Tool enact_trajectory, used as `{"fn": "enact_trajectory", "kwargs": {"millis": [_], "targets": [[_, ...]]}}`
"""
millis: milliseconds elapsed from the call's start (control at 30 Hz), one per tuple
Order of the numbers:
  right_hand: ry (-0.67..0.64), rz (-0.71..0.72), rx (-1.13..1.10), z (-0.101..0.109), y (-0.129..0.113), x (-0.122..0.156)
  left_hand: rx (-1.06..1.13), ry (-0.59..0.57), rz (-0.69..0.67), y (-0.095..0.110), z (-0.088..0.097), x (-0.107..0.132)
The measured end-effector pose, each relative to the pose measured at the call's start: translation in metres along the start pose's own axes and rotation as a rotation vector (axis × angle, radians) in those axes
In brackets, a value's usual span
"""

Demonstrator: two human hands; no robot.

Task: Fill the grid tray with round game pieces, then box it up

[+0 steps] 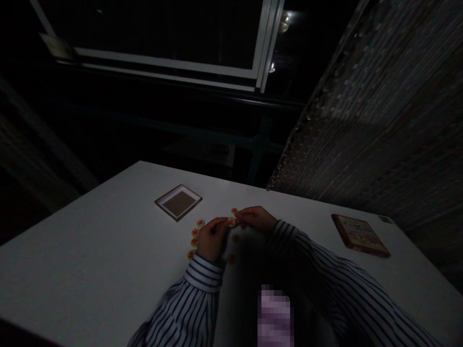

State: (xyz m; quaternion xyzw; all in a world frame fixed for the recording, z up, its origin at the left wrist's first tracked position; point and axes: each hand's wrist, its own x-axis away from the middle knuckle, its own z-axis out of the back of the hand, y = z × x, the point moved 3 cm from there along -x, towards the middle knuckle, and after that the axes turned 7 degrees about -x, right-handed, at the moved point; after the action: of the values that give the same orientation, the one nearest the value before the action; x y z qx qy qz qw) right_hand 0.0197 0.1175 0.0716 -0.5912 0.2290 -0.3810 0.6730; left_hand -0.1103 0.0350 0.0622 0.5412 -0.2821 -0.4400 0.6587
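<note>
Over the desk (108,246), left hand (211,241) and right hand (257,219) pinch one red-marked xiangqi piece (231,222) between them; uneven pressure could flip it loose, the left cuff (204,273) nudge adjacent pieces (195,233)

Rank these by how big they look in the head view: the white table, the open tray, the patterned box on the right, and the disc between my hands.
1. White table
2. Patterned box and open tray: close in apparent size, so unranked
3. Disc, clearly smallest
</note>
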Motion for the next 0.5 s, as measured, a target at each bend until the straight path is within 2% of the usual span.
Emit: {"fn": "enact_trajectory", "kwargs": {"millis": [133,367,500], "targets": [[0.006,-0.001,-0.016,0.006,-0.004,0.009,0.002,-0.002,-0.008,0.001,-0.001,0.003],[0.097,0.003,-0.067,0.016,-0.009,0.029,0.084,-0.058,-0.046,-0.008,-0.012,0.005],[0.135,0.026,-0.065,0.023,-0.014,0.041,0.110,-0.093,-0.048,-0.005,-0.017,0.008]]}}
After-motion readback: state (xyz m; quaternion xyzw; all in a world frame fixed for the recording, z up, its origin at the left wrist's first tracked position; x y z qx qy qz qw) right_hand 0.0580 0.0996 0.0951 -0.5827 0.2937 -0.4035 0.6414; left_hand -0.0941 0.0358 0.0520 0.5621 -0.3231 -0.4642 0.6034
